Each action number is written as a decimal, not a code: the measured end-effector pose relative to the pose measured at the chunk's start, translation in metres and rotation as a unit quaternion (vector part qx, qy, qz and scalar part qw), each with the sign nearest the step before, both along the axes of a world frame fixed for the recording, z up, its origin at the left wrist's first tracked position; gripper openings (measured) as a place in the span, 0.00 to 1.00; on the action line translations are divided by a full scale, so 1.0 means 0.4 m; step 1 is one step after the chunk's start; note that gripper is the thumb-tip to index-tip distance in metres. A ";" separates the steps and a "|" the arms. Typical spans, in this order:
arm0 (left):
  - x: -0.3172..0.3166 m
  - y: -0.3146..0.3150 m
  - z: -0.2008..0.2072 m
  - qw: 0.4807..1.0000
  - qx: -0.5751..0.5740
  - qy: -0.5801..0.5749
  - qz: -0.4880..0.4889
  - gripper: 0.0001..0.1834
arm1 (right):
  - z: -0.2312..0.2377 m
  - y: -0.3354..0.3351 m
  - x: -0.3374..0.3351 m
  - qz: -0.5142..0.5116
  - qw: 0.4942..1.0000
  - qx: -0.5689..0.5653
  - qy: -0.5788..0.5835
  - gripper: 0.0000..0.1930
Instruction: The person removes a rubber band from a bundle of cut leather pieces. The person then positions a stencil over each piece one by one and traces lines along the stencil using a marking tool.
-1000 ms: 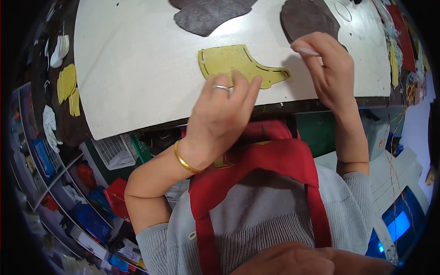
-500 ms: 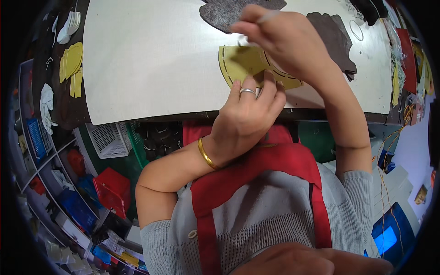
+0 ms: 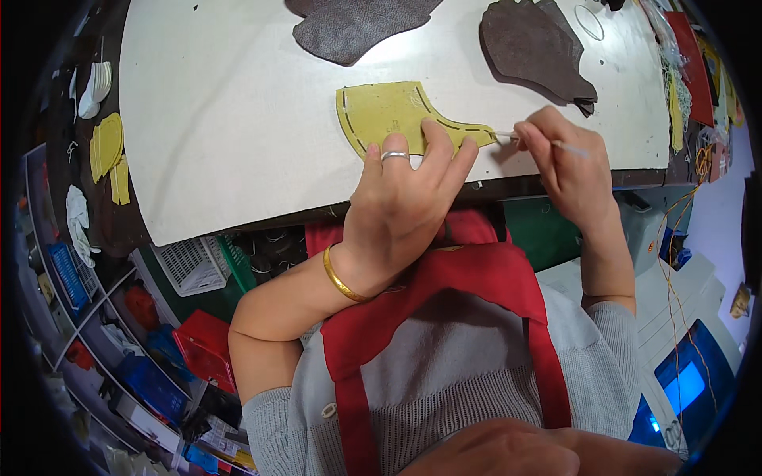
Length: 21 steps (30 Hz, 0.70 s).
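Left hand (image 3: 403, 189): spread — I see it on yellow template (image 3: 381, 109), by the bench's (image 3: 238, 151) near edge.
Right hand (image 3: 577, 176): pinching pale pen (image 3: 568, 147) — tip at template's narrow end.

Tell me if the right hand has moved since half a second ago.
Yes; the right hand has moved rightward and nearer the front edge of the white board.

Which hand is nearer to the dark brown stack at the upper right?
Right. The right hand is just below the dark brown stack, holding a thin tool; the left hand is farther away, lower left, on the yellow piece.
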<state>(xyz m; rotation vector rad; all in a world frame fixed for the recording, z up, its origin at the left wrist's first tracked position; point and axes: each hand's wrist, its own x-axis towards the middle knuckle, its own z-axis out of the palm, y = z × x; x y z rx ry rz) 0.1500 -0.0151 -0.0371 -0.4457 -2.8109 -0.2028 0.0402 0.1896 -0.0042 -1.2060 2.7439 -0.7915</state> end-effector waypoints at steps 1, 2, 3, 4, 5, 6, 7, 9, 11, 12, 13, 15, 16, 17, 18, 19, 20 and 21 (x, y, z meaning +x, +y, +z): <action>-0.001 0.003 0.007 1.000 -0.017 -0.010 0.008 0.21 | 0.004 0.002 0.002 -0.002 1.000 -0.001 0.000 0.10; -0.002 0.006 0.012 0.999 -0.034 -0.019 0.017 0.21 | 0.010 0.001 0.002 -0.004 0.999 -0.003 -0.041 0.10; -0.005 0.006 0.013 0.999 -0.037 -0.019 0.016 0.21 | 0.016 -0.003 0.000 -0.006 0.997 -0.006 -0.081 0.11; -0.008 0.007 0.009 0.999 -0.042 0.001 0.013 0.21 | 0.017 -0.018 -0.005 -0.013 0.997 -0.007 -0.082 0.11; -0.010 0.005 0.007 0.998 -0.049 0.022 0.012 0.21 | 0.012 -0.049 -0.025 -0.025 0.988 -0.089 -0.127 0.11; -0.009 0.005 0.009 0.998 -0.054 0.022 0.008 0.21 | 0.009 -0.065 -0.027 -0.033 0.979 -0.132 -0.149 0.11; -0.006 0.000 0.013 0.999 -0.045 0.005 0.030 0.19 | 0.007 -0.087 -0.032 -0.036 0.969 -0.177 -0.170 0.12; -0.006 -0.012 0.016 0.998 -0.043 -0.011 0.052 0.18 | 0.002 -0.112 -0.032 -0.055 0.987 0.057 -0.142 0.12; -0.010 -0.016 0.015 0.998 -0.022 -0.006 0.057 0.15 | -0.009 -0.116 -0.032 -0.019 0.987 0.107 -0.118 0.10; -0.022 -0.023 0.013 0.998 -0.023 -0.003 0.059 0.15 | -0.013 -0.111 -0.032 0.008 0.993 0.052 -0.108 0.09; -0.043 -0.036 0.004 0.998 0.005 0.050 0.026 0.12 | -0.016 -0.103 -0.035 0.038 0.995 -0.002 -0.097 0.09; -0.099 -0.079 -0.014 0.994 0.030 0.104 0.005 0.11 | 0.001 -0.064 -0.068 -0.051 0.977 -0.104 -0.178 0.10; -0.142 -0.107 -0.026 0.988 0.035 0.145 0.029 0.10 | 0.000 -0.013 -0.102 -0.096 0.959 -0.139 -0.229 0.09; -0.145 -0.119 -0.024 0.985 0.038 0.164 0.042 0.10 | 0.007 0.027 -0.133 -0.157 0.953 -0.126 -0.225 0.09; -0.167 -0.120 -0.020 0.980 0.056 0.186 0.040 0.10 | 0.031 0.077 -0.150 -0.220 0.964 -0.052 -0.138 0.10; -0.154 -0.128 -0.012 0.989 0.036 0.130 0.059 0.10 | 0.021 0.092 -0.162 -0.213 0.966 -0.054 -0.139 0.10; -0.137 -0.134 -0.004 0.994 0.017 0.073 0.079 0.10 | 0.008 0.103 -0.169 -0.232 0.964 -0.098 -0.090 0.10; -0.116 -0.139 -0.005 0.994 0.013 0.073 0.085 0.10 | -0.001 0.105 -0.173 -0.251 0.957 -0.142 -0.042 0.11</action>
